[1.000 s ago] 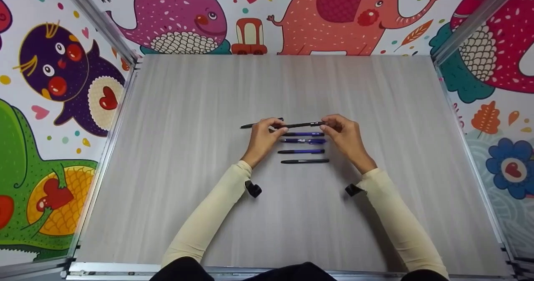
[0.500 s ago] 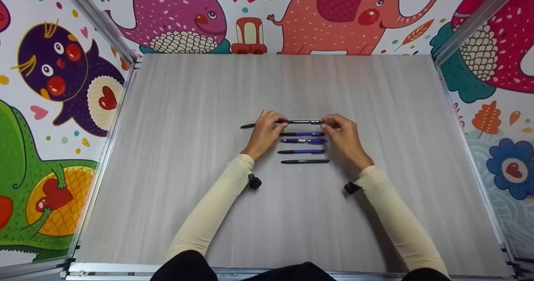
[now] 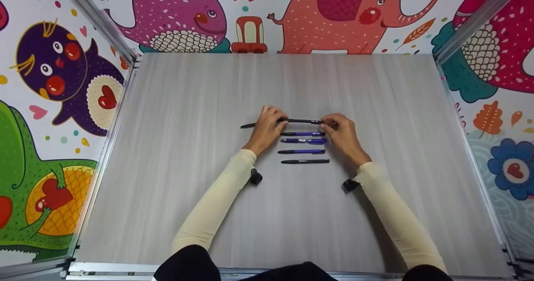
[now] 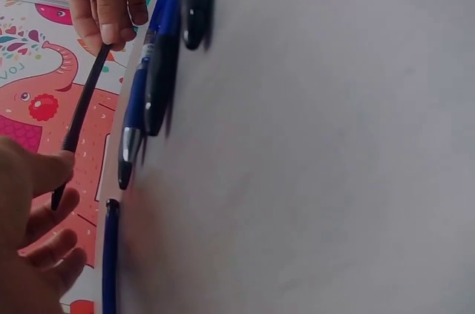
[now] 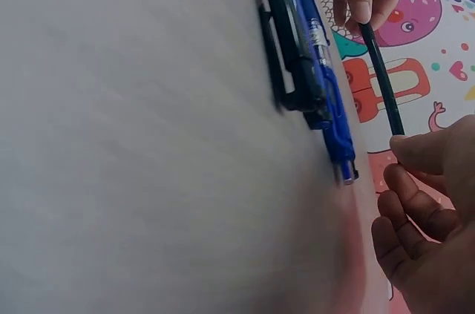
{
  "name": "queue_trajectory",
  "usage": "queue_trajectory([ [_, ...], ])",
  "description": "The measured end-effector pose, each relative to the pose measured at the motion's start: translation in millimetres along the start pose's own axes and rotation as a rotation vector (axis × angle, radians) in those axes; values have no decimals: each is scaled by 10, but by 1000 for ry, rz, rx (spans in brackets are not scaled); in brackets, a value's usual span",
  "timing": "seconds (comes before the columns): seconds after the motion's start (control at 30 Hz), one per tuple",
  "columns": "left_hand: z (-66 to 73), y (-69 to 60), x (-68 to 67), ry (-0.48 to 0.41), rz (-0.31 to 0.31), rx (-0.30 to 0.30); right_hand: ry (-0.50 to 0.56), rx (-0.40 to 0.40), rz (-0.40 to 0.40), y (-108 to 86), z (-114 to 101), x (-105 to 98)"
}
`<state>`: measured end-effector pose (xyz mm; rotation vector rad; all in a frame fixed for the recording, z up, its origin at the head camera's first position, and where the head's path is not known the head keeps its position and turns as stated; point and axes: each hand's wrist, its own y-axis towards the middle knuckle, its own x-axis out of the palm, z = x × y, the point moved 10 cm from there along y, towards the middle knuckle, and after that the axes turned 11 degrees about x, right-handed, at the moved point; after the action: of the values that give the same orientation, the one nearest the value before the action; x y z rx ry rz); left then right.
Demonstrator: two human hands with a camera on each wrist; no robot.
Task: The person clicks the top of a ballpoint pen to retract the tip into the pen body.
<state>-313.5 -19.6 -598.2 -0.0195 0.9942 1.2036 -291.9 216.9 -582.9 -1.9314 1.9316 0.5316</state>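
Note:
My left hand (image 3: 265, 127) pinches one end of a slim black pen (image 3: 303, 121) between thumb and fingers. At the pen's other end, my right hand (image 3: 342, 134) pinches it too. Both wrist views show this pen (image 4: 86, 95) stretched between the two hands, raised off the table. Behind my left hand lies another black pen (image 3: 248, 125), mostly hidden by the hand. Nearer to me, a column of pens lies crosswise: a blue and black pen (image 3: 302, 134), a blue pen with a clip (image 3: 303, 140), a second blue and black pen (image 3: 301, 151) and a black pen (image 3: 305, 161).
A grey wood-grain table (image 3: 187, 105) spreads out under the hands. Metal rails (image 3: 110, 155) edge it, and printed animal panels (image 3: 329, 18) stand behind and at both sides. A small black device (image 3: 256, 176) sits at the left wrist and another device (image 3: 350, 185) at the right.
My left hand has shifted a little away from me and now covers more of the pen behind it. The held pen has risen slightly in view; the right hand has barely moved.

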Motion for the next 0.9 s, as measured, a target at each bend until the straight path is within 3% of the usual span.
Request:
queue_trajectory([
  [0.2,-46,-22,75,78,-25,32,-33,18,-18,14,63,45],
  [0.37,-42,-41,96,82,-19,54,-51,18,-20,24,97,56],
  [0.6,-15,-49,119,91,-58,58,-91,20,-21,33,139,65],
  [0.9,-38,-38,158,162,-88,88,-95,12,-32,63,146,63],
])
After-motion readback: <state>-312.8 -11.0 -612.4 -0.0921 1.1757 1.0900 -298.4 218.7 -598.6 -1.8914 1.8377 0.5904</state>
